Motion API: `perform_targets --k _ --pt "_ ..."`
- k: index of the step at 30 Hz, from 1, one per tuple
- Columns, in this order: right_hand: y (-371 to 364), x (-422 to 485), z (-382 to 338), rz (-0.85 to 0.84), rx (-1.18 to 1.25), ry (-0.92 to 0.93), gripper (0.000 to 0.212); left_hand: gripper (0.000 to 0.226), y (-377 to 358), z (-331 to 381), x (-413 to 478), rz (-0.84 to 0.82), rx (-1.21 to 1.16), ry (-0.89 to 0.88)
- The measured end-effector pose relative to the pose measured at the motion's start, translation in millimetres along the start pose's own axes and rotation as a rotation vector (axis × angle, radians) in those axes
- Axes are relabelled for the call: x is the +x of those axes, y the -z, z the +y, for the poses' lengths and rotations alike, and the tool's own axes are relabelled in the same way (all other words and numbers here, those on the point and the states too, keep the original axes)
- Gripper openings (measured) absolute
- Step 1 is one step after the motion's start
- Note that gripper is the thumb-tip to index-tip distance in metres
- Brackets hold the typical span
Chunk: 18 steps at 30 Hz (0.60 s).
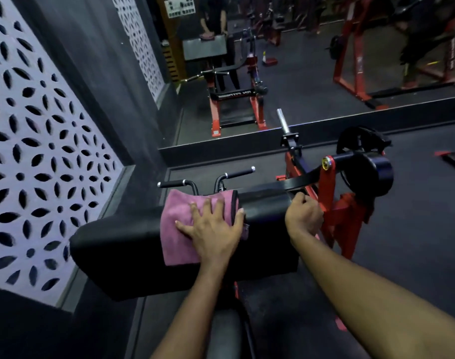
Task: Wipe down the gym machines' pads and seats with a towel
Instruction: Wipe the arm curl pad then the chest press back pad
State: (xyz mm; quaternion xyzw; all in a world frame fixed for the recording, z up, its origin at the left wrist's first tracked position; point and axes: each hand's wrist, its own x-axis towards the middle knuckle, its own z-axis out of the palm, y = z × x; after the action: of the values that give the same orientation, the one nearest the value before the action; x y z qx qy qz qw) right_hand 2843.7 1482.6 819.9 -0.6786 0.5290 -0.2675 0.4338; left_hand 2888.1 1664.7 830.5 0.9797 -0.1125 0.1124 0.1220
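Observation:
A wide black pad [122, 244] of a red-framed gym machine [338, 213] lies across the middle of the view. A folded pink towel [179, 216] is draped over the pad's top. My left hand [213, 229] presses flat on the towel with fingers spread. My right hand [303, 215] grips the pad's right upper edge with curled fingers. Below the pad, between my forearms, a black seat [225, 330] shows partly.
Two black handles [179, 183] stick up behind the pad. A chrome weight peg [283, 121] and a black roller [376, 174] stand to the right. A large mirror [299, 60] ahead reflects the machine. A perforated white wall panel [39, 151] lines the left.

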Motion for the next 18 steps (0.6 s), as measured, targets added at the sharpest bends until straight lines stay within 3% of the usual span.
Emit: perform_targets --k 2,6,9,13,18 --pt "0.4 -2.9 -2.1 0.035 0.003 0.002 0.039 0.083 9.1 -26.7 11.4 -0.036 0.032 -0.047" --pt "0.7 -6.6 -5.2 0.056 0.009 0.023 0.037 0.104 15.8 -43.3 25.4 -0.068 0.034 0.125" --pt "-2.6 -6.1 -2.7 0.075 0.009 0.061 0.047 0.099 9.5 -7.3 15.7 -0.044 0.015 0.165" --pt "-5.3 -4.3 1.2 0.049 0.022 0.085 0.049 0.087 -2.8 30.4 -4.0 -0.046 0.014 0.049" --pt "1.4 2.4 2.1 -0.004 -0.052 0.095 0.033 0.074 1.8 -6.8 10.0 0.005 0.004 0.073"
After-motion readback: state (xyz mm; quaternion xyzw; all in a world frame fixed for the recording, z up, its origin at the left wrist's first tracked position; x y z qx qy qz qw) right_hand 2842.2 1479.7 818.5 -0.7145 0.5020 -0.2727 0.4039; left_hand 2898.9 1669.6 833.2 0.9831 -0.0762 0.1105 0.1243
